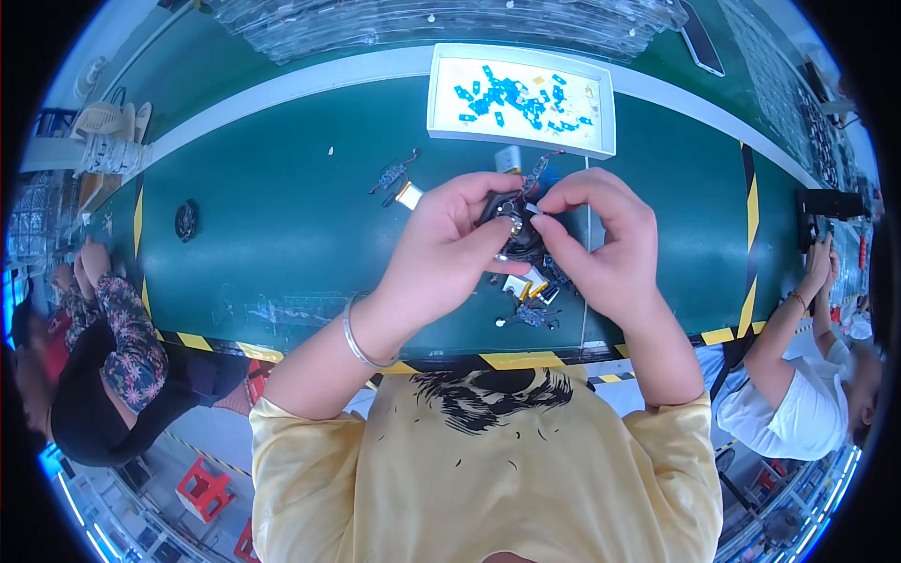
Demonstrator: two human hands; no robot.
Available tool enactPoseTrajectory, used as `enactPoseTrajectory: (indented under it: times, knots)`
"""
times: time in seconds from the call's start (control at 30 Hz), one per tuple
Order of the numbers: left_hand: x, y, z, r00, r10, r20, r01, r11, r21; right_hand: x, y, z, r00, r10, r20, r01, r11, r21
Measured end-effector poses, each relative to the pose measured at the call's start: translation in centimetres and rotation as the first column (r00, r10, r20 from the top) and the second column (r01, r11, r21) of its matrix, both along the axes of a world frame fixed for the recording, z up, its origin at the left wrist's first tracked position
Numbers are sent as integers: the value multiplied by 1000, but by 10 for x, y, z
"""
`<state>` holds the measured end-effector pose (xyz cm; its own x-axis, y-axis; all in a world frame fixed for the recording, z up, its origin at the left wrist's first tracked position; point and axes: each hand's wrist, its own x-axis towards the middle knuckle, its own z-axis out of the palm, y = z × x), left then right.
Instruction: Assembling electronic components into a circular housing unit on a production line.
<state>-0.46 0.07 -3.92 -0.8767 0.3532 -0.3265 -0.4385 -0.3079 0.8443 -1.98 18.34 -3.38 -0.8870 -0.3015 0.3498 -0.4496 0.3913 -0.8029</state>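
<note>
My left hand (439, 242) is closed around a black round housing (519, 236), held just above the green table. At its upper right edge, the thumb and forefinger of my right hand (608, 242) pinch a small pale piece (532, 208) whose kind is too small to make out. Thin wires with a small circuit board (537, 174) rise from between the hands. Below my hands lie silver-and-yellow battery packs (528, 284) and a wired circuit board (531, 316). Another silver pack (409, 195) lies left of my left hand, next to a wired board (392, 175).
A white tray (526, 141) with many small blue pieces (507, 94) stands beyond my hands. A black round part (187, 220) lies at the left. Clear plastic trays (450, 28) are stacked at the back. Yellow-black tape (522, 360) edges the table; people sit at both sides.
</note>
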Motion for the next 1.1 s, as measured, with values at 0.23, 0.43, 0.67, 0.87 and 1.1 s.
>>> enactPoseTrajectory:
  times: [0.23,0.43,0.67,0.87,1.1]
  knots:
    - [11,8,-2,992,112,-57,-105,988,115,0,-8,-5,954,-50,-295,84,991,102]
    - [20,19,-6,957,198,-212,-180,979,98,-3,-9,-10,978,-63,-199,69,997,26]
    - [4,5,-1,989,146,15,-147,985,89,-5,-10,-11,996,-62,-69,57,996,-68]
    - [-10,-10,2,986,93,141,-116,979,167,-7,9,-11,974,67,217,29,912,-409]
    - [-9,-6,4,993,-20,119,-1,986,169,-8,-7,-5,948,168,269,-10,864,-503]
